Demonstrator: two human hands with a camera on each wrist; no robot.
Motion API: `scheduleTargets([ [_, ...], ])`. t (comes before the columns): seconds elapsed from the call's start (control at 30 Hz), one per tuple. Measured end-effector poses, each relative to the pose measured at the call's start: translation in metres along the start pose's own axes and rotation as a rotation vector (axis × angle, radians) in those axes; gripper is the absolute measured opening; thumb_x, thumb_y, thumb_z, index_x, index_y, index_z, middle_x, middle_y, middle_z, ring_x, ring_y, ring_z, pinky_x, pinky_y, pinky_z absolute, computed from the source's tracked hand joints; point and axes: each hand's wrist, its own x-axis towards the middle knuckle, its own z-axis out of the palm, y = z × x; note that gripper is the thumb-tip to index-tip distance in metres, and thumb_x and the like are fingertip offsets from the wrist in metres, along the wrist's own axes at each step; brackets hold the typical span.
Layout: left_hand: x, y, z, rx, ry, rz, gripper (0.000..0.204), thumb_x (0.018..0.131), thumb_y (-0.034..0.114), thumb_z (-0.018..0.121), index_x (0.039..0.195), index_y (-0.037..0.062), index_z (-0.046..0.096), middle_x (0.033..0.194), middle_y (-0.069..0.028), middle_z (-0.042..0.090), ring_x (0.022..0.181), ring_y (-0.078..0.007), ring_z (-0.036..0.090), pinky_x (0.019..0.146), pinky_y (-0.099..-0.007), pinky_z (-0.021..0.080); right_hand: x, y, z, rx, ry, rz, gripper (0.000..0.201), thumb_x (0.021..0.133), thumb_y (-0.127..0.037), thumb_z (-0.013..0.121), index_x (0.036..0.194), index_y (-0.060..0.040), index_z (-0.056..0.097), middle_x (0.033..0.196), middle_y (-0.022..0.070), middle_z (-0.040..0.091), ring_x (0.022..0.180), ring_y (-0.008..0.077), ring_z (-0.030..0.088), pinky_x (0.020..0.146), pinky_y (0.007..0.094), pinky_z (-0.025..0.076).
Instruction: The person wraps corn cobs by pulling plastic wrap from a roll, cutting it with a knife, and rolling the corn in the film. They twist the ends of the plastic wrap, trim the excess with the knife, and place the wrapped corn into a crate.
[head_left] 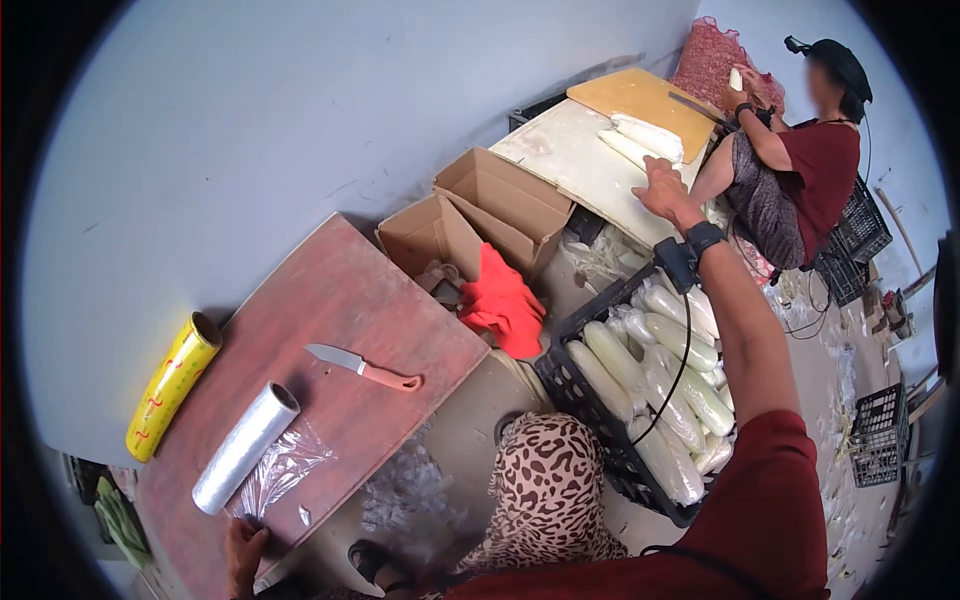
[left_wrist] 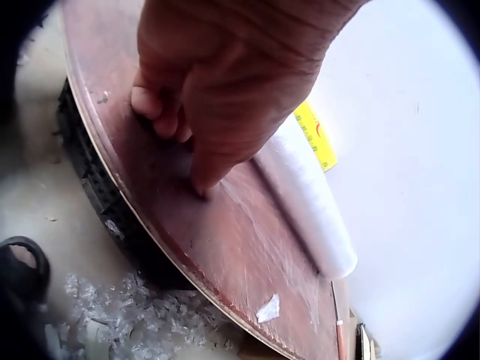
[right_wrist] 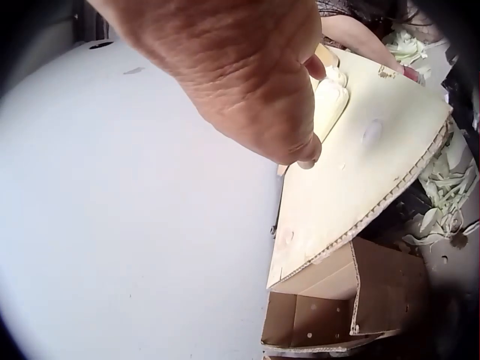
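Observation:
The left hand (head_left: 245,555) is at the near edge of the red table, its thumb and fingers pinching the end of the clear plastic film (head_left: 285,465) that comes off a roll (head_left: 246,448). In the left wrist view the curled fingers of that hand (left_wrist: 225,82) are low over the tabletop. The right hand (head_left: 668,190) reaches out, fingers extended, beside peeled pale vegetables (head_left: 650,135) on a light board (head_left: 560,150). In the right wrist view this hand (right_wrist: 247,82) partly covers a pale vegetable (right_wrist: 330,105); contact cannot be told.
A knife (head_left: 390,378) and yellow roll (head_left: 172,388) lie on the red table (head_left: 350,280). Cardboard boxes (head_left: 500,205) and red cloth (head_left: 503,305) stand between the work surfaces. A black crate (head_left: 590,400) holds wrapped vegetables (head_left: 665,400). Another person (head_left: 830,170) sits beyond, holding a vegetable.

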Motion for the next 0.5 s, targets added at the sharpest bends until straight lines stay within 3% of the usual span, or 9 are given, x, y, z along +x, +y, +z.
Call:
scheduleTargets([
  [0.1, 0.001, 0.005, -0.005, 0.018, -0.045, -0.014, 0.027, 0.068, 0.013, 0.074, 0.074, 0.0048, 0.05, 0.065, -0.0027, 0.05, 0.061, -0.0129, 0.047, 0.055, -0.03, 0.039, 0.027, 0.008, -0.009, -0.045, 0.028, 0.093, 0.075, 0.083, -0.032, 0.067, 0.144, -0.0113, 0.029, 0.146, 0.019, 0.032, 0.129, 0.0423, 0.037, 0.1, 0.0563, 0.037],
  [0.17, -0.006, 0.037, -0.01, -0.058, -0.105, -0.041, 0.023, 0.07, 0.011, 0.071, 0.073, 0.0059, 0.048, 0.063, -0.0008, 0.048, 0.059, -0.0108, 0.046, 0.052, -0.0286, 0.038, 0.05, 0.018, -0.005, -0.126, 0.091, 0.124, 0.078, 0.083, -0.032, 0.066, 0.148, -0.014, 0.025, 0.151, 0.0185, 0.025, 0.133, 0.0425, 0.033, 0.102, 0.0572, 0.034],
  [0.2, -0.008, 0.048, -0.009, -0.094, -0.133, -0.059, 0.022, 0.071, 0.009, 0.069, 0.073, 0.0065, 0.047, 0.063, 0.0001, 0.047, 0.058, -0.0098, 0.046, 0.051, -0.0279, 0.038, 0.061, 0.024, -0.005, -0.147, 0.118, 0.135, 0.078, 0.083, -0.033, 0.066, 0.148, -0.015, 0.025, 0.151, 0.0183, 0.025, 0.132, 0.0426, 0.033, 0.102, 0.0576, 0.034],
  [0.23, 0.001, 0.006, -0.006, -0.071, -0.092, -0.023, 0.023, 0.07, 0.009, 0.069, 0.073, 0.0072, 0.047, 0.061, 0.0002, 0.047, 0.056, -0.0098, 0.047, 0.049, -0.0274, 0.039, 0.074, 0.032, -0.003, -0.165, 0.144, 0.142, 0.079, 0.083, -0.034, 0.066, 0.148, -0.016, 0.025, 0.151, 0.0181, 0.025, 0.132, 0.0426, 0.033, 0.102, 0.0581, 0.034],
  [0.3, 0.003, 0.001, -0.009, -0.099, -0.129, -0.094, 0.026, 0.067, 0.009, 0.072, 0.073, 0.0078, 0.047, 0.063, 0.0009, 0.047, 0.058, -0.0093, 0.045, 0.05, -0.027, 0.038, 0.107, 0.057, 0.011, -0.194, 0.179, 0.172, 0.082, 0.082, -0.037, 0.067, 0.149, -0.0181, 0.024, 0.151, 0.0172, 0.025, 0.133, 0.0448, 0.032, 0.103, 0.0583, 0.034],
  [0.43, -0.002, 0.027, -0.01, -0.105, -0.125, -0.218, 0.026, 0.067, 0.007, 0.073, 0.071, 0.0084, 0.047, 0.061, 0.002, 0.046, 0.056, -0.0083, 0.045, 0.049, -0.0261, 0.039, 0.142, 0.093, 0.028, -0.237, 0.233, 0.137, 0.095, 0.076, -0.044, 0.069, 0.149, -0.0094, 0.02, 0.143, 0.0314, 0.033, 0.132, 0.0447, 0.036, 0.106, 0.0503, 0.031],
  [0.5, -0.004, 0.043, -0.01, -0.129, -0.132, -0.246, 0.025, 0.068, 0.005, 0.072, 0.072, 0.0083, 0.047, 0.061, 0.0023, 0.046, 0.057, -0.0075, 0.046, 0.05, -0.0253, 0.039, 0.153, 0.107, 0.036, -0.198, 0.226, 0.135, 0.096, 0.074, -0.044, 0.07, 0.149, -0.0095, 0.021, 0.141, 0.031, 0.036, 0.131, 0.0427, 0.037, 0.106, 0.0476, 0.033],
])
